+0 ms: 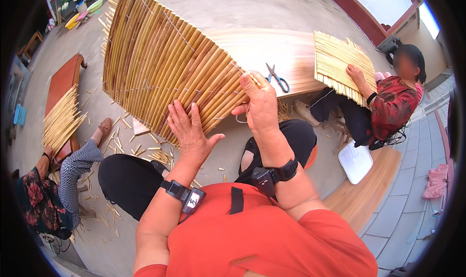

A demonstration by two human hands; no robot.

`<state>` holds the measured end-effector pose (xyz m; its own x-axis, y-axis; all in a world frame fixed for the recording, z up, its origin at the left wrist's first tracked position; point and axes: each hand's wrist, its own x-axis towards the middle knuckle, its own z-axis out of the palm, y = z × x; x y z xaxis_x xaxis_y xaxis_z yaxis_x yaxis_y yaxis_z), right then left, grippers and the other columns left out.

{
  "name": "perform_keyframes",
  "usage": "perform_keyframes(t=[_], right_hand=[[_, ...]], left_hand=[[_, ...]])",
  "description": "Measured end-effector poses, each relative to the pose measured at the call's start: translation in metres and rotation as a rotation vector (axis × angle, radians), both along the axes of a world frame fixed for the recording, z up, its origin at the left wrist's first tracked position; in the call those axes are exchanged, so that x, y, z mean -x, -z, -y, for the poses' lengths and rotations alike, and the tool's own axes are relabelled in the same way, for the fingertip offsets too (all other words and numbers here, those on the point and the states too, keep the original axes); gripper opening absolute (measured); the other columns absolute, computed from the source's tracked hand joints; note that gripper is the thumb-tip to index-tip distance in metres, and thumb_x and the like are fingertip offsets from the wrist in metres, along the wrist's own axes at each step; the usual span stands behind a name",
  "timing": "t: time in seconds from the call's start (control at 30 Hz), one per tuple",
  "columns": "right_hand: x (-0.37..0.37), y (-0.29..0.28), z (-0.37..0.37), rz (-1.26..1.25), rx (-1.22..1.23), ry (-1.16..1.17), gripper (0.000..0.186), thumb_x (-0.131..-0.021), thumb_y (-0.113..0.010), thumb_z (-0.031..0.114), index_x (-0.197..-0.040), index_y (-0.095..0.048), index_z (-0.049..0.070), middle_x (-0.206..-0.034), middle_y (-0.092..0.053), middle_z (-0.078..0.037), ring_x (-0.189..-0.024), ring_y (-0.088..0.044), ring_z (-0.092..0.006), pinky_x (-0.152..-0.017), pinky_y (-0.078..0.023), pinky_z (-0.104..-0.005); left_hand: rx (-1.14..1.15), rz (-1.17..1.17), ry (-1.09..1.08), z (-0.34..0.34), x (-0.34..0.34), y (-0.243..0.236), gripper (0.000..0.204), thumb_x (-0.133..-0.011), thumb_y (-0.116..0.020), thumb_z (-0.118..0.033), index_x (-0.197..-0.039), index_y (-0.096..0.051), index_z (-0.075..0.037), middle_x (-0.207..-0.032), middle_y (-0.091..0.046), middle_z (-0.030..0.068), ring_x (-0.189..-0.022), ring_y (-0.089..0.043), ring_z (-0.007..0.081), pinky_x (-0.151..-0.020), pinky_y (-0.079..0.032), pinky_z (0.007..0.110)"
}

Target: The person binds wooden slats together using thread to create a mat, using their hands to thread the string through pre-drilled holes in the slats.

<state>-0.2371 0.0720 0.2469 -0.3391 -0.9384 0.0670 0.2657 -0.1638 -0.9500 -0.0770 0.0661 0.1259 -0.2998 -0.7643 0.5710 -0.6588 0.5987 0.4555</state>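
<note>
A mat of yellow-brown reed stalks (pixel 165 68), bound side by side with rows of thin string, is tilted up in front of me. Its far part rises over the wooden table. My left hand (pixel 187 131) lies on its lower edge, fingers spread and thumb out to the side. At the right corner, my right hand (pixel 262 105) pinches the mat's edge between thumb and fingers. A loose pale cord (pixel 222 118) hangs close to that hand. Blue-handled scissors (pixel 277 78) rest on the table just beyond my right hand.
The light wooden table (pixel 262 44) stands ahead. On the right, a person (pixel 391 100) handles another reed mat (pixel 342 66). A second person's hand (pixel 47 152) is by reeds (pixel 63 122) on a reddish-brown bench (pixel 65 78). Cut reed pieces (pixel 160 154) litter the floor. A white lid-like tray (pixel 355 161) lies right.
</note>
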Motion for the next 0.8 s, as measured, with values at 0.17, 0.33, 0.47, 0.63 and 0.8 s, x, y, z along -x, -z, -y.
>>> perform_keyframes(t=[0.17, 0.33, 0.47, 0.63, 0.8], right_hand=[[0.001, 0.051, 0.010, 0.254, -0.105, 0.008, 0.038, -0.092, -0.060, 0.037, -0.111, -0.057, 0.004, -0.088, -0.062, -0.003, -0.069, -0.063, -0.0095, -0.044, -0.054, -0.0210], [-0.005, 0.138, 0.019, 0.487, -0.329, 0.011, 0.029, -0.095, -0.056, 0.037, -0.107, -0.057, 0.010, -0.087, -0.062, 0.000, -0.066, -0.060, -0.0082, -0.044, -0.049, -0.0201], [-0.006, 0.200, 0.014, 0.563, -0.471, -0.009, 0.032, -0.096, -0.054, 0.038, -0.111, -0.057, 0.011, -0.088, -0.064, 0.000, -0.068, -0.062, -0.0089, -0.048, -0.048, -0.0200], [0.025, 0.212, 0.013, -0.642, -0.789, -0.167, 0.038, -0.088, -0.063, 0.033, -0.110, -0.063, 0.002, -0.102, -0.068, -0.015, -0.084, -0.068, -0.0222, -0.067, -0.053, -0.0364], [0.042, 0.212, 0.021, -1.033, -0.206, 0.122, 0.019, -0.077, -0.069, 0.017, -0.095, -0.071, 0.011, -0.091, -0.066, -0.010, -0.088, -0.062, -0.0294, -0.078, -0.049, -0.0398]], left_hand=[[0.059, 0.288, -0.080, 0.015, -0.024, 0.019, 0.109, -0.061, -0.078, -0.009, -0.149, -0.014, -0.011, -0.153, -0.006, 0.0280, -0.140, -0.009, 0.0491, -0.106, -0.017, 0.065], [-0.095, 0.465, -0.069, 0.024, -0.051, 0.058, 0.090, -0.071, -0.064, 0.002, -0.149, -0.024, -0.021, -0.155, -0.015, 0.0189, -0.141, -0.016, 0.0436, -0.105, -0.017, 0.068], [-0.345, 0.692, -0.065, 0.031, -0.067, 0.076, 0.085, -0.074, -0.060, 0.003, -0.148, -0.027, -0.022, -0.156, -0.017, 0.0135, -0.142, -0.019, 0.0401, -0.105, -0.018, 0.068], [-0.374, 0.897, -0.087, 0.042, -0.095, 0.089, 0.085, -0.075, -0.063, -0.001, -0.148, -0.028, -0.027, -0.158, -0.012, 0.0106, -0.144, -0.013, 0.0378, -0.108, -0.018, 0.065], [-0.732, 0.551, 0.081, 0.082, -0.067, 0.055, 0.068, -0.081, -0.069, -0.031, -0.142, -0.041, -0.020, -0.154, -0.021, 0.0159, -0.142, -0.014, 0.0406, -0.108, -0.019, 0.063]])
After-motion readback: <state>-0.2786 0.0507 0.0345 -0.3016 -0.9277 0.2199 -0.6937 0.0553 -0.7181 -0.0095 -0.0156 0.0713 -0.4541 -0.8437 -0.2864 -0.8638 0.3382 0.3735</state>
